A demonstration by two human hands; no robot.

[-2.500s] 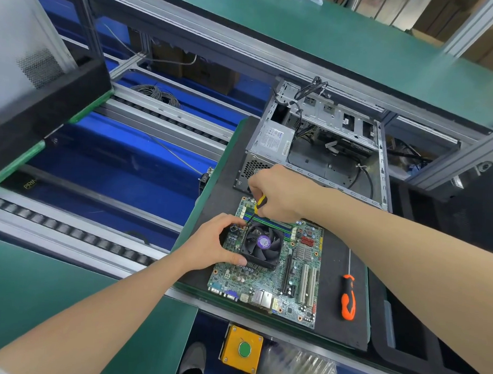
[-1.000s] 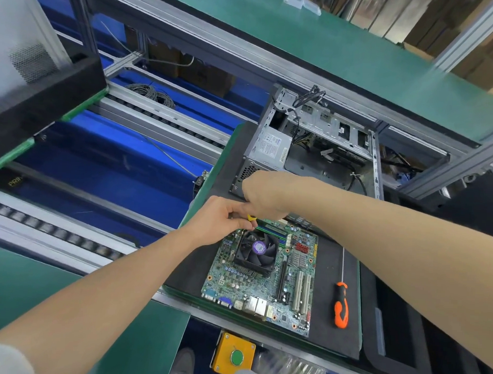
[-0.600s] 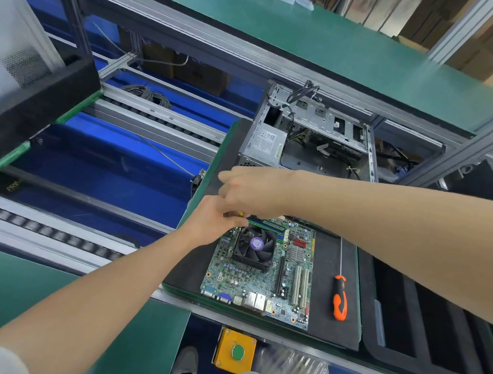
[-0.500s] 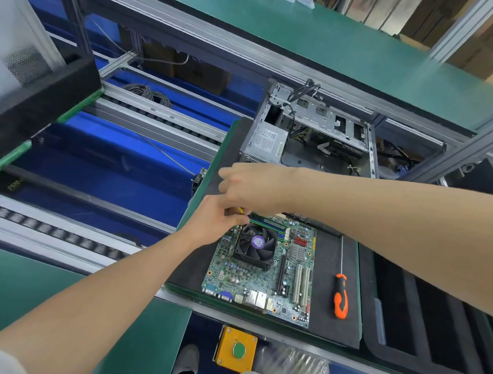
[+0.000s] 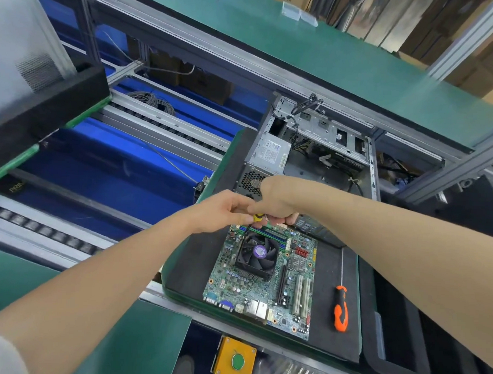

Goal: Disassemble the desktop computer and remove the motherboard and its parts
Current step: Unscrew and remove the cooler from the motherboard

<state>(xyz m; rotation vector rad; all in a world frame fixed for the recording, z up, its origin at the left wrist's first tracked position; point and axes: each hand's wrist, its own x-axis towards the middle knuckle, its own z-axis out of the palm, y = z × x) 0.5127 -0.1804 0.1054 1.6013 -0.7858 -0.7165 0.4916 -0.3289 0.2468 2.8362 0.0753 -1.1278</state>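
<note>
While gripping the yellow-handled screwdriver (image 5: 257, 217) in the right hand (image 5: 277, 200), with fingers curled down round the top of the handle, pointing the dark shaft down at the far left corner of the cooler fan (image 5: 256, 253). Pinching the same handle from the left side with the left hand (image 5: 223, 214), pressing thumb and forefinger together on the yellow part, right beside the fingers of the right hand. Working over the far edge of the motherboard (image 5: 244, 291), lying flat on the black mat (image 5: 192, 257) with its port row facing the near edge. Standing on the mat just behind the board: open-sided computer case (image 5: 333, 134), with the power supply (image 5: 269, 154) at its left end and loose cables inside. Lying on the mat to the right of the board, apart from it: orange screwdriver (image 5: 341, 312), handle toward the near edge. Showing below the near edge of the mat: yellow box with a green button (image 5: 236, 360).
</note>
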